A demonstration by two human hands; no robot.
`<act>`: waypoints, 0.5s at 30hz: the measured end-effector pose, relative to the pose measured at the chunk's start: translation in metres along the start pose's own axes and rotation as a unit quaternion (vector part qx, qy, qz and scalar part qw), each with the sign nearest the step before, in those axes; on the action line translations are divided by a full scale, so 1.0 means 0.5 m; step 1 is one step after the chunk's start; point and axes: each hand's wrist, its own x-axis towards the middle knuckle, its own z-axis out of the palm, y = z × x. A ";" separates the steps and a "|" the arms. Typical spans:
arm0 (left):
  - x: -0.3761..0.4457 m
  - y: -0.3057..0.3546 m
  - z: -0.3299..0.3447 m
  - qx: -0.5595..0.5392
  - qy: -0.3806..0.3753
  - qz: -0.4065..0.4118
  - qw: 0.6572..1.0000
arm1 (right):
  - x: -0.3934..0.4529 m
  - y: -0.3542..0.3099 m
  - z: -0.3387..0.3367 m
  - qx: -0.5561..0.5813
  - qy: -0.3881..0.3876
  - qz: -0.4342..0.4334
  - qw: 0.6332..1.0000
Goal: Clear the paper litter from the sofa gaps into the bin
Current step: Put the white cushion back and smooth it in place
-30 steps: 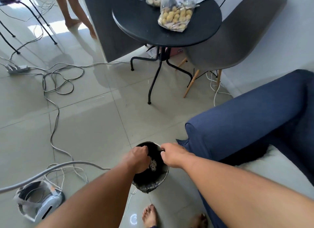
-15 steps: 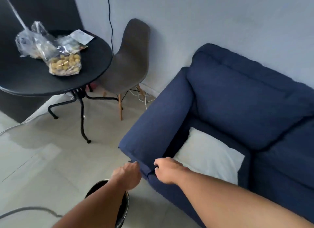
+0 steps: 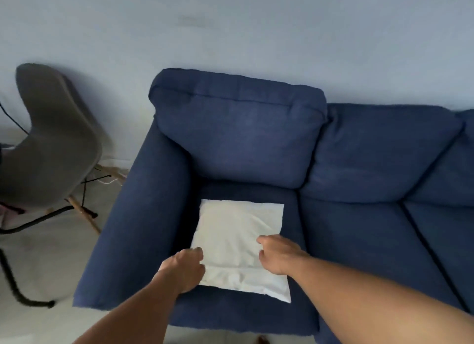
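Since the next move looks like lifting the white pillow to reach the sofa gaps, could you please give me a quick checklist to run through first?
1. Left hand on the white pillow: ok, at its near left edge.
2. Right hand on the pillow: ok, on its right side.
3. Firm grip with either hand: cannot tell, fingers curled.
4. Paper litter visible in the sofa gaps: not ok, none shows.
5. Bin within view: not ok, out of frame.
6. Nothing lying on the pillow: ok.
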 end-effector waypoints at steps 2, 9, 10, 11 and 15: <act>0.042 0.024 -0.001 -0.001 -0.005 0.006 1.000 | 0.020 0.053 0.003 0.018 -0.009 0.017 1.000; 0.174 0.048 0.020 -0.019 -0.022 -0.029 0.999 | 0.101 0.178 0.055 0.106 -0.029 0.072 0.991; 0.182 0.042 0.027 -0.018 -0.032 -0.039 0.999 | 0.109 0.185 0.069 0.121 -0.037 0.084 0.988; 0.189 0.035 0.034 -0.015 -0.041 -0.048 0.998 | 0.115 0.189 0.083 0.135 -0.045 0.092 0.986; 0.238 -0.008 0.055 -0.003 -0.073 -0.074 0.995 | 0.158 0.195 0.137 0.172 -0.071 0.117 0.976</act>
